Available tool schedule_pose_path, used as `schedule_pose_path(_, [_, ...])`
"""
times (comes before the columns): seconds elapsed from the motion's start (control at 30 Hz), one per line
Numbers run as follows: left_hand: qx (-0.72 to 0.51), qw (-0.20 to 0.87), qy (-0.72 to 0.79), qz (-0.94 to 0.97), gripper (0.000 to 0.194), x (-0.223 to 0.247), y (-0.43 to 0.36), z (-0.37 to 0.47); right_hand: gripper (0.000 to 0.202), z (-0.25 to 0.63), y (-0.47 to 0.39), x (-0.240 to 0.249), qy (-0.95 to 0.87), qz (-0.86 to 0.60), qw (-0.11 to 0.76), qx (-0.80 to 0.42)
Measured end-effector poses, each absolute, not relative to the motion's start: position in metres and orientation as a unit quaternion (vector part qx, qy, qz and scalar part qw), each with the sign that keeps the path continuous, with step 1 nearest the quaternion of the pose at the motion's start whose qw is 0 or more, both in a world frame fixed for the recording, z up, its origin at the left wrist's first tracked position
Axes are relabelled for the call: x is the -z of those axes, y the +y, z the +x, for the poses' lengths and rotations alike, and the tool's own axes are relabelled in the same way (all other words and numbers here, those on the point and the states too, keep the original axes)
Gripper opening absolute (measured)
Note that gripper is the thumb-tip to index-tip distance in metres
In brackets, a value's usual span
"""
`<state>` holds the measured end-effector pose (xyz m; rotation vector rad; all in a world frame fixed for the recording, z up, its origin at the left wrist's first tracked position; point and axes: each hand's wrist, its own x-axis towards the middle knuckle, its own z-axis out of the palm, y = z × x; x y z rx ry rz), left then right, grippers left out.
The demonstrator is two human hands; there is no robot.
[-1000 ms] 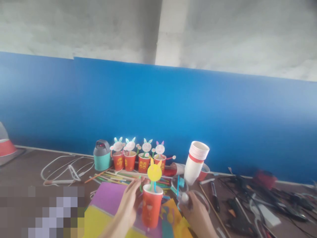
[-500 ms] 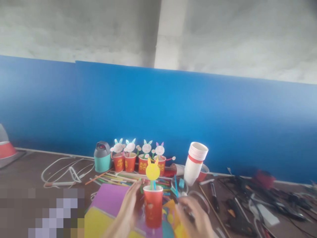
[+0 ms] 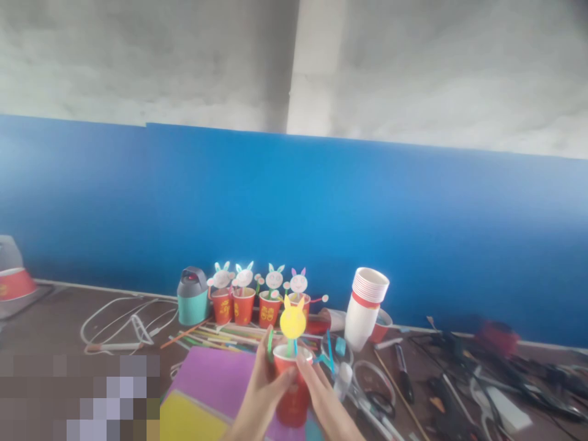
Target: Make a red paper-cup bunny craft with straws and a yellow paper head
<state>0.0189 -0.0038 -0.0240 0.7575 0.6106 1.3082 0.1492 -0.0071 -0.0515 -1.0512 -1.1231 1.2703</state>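
Note:
A red paper cup (image 3: 294,407) stands upright between my hands, a yellow rabbit-eared face (image 3: 293,321) rising from it on green and blue stems. My left hand (image 3: 269,386) is wrapped round the cup's left side, its thumb across the front. The fingers of my right hand (image 3: 316,386) press on the right rim and side. A green strip (image 3: 270,340) sticks up at the cup's left, and a bent blue strip (image 3: 329,352) at its right. Purple paper (image 3: 215,376) and yellow paper (image 3: 188,416) lie to the left.
Several red cups with rabbit faces (image 3: 243,306) line the back, beside a teal container (image 3: 193,306). Coloured sticks (image 3: 220,339) lie before them. Stacked white cups (image 3: 365,309) stand right, near a black marker (image 3: 403,373), scissors (image 3: 379,404) and tangled cables (image 3: 519,380).
My right hand has moved left onto the cup, and my left hand has closed round it. The cup and yellow face have shifted slightly right in view.

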Motion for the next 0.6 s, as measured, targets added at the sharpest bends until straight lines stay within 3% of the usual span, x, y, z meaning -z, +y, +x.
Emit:
schedule_pose_path(0.13, [-0.593, 0.679, 0.292, 0.321, 0.096, 0.023, -0.002, 0.016, 0.042, 0.154, -0.017, 0.030, -0.472, -0.451, 0.503, -0.566])
schedule_pose_path(0.33, [-0.596, 0.660, 0.334, 0.314, 0.093, 0.028, 0.002, 0.010, 0.035, 0.161, -0.003, 0.022, -0.539, -0.415, 0.568, -0.463])
schedule_pose_path(0.47, [-0.595, 0.674, 0.305, 0.314, 0.112, 0.032, 0.004, 0.012, 0.028, 0.163, -0.002, 0.027, -0.526, -0.409, 0.606, -0.435])
schedule_pose_path(0.6, [-0.597, 0.638, 0.345, 0.342, 0.123, 0.024, 0.003, 0.011, 0.024, 0.163, -0.010, 0.021, -0.485, -0.405, 0.602, -0.489])
